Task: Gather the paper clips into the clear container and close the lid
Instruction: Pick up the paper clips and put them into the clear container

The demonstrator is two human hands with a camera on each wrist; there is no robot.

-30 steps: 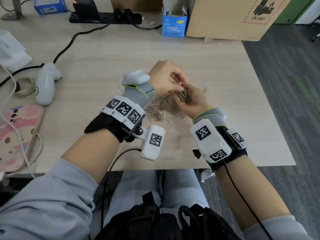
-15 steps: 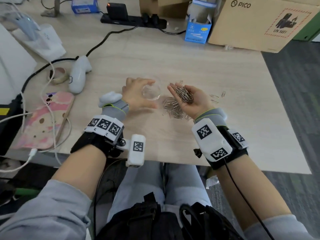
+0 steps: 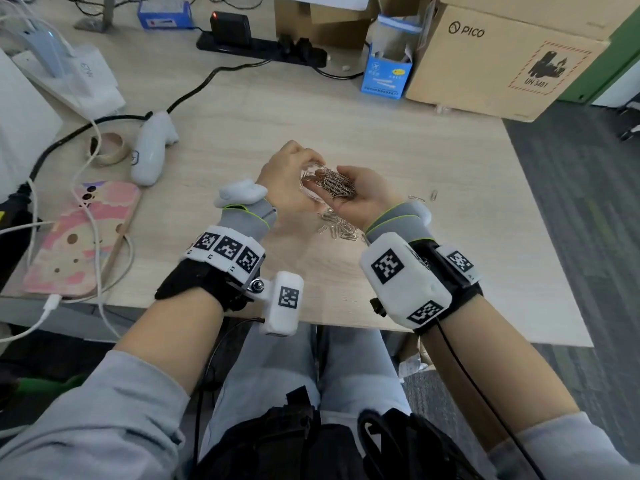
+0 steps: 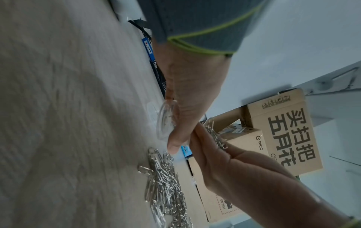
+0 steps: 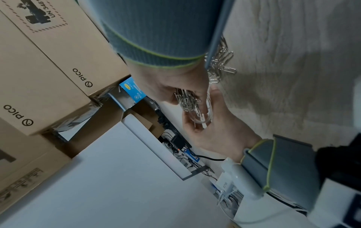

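My left hand (image 3: 291, 169) grips the clear round container (image 3: 309, 188), tilted towards my right hand. My right hand (image 3: 346, 172) is palm up and cupped round a bunch of silver paper clips (image 3: 337, 187), its fingertips at the container's rim. In the right wrist view the clips (image 5: 188, 100) hang from my right hand's fingers into the container (image 5: 205, 115). In the left wrist view my thumb (image 4: 175, 138) lies across the container (image 4: 166, 120). A pile of clips (image 3: 337, 227) lies on the table below both hands. I cannot make out the lid.
Two loose clips (image 3: 417, 198) lie on the wooden table (image 3: 450, 271) right of my hands. A white controller (image 3: 152, 147), tape roll (image 3: 109, 147), pink phone (image 3: 79, 237) and cables sit left. A blue box (image 3: 386, 76) and cardboard boxes (image 3: 502, 60) stand behind.
My right hand has moved left with its clips until its fingers meet the container. My left hand has lifted and tilted the container towards it.
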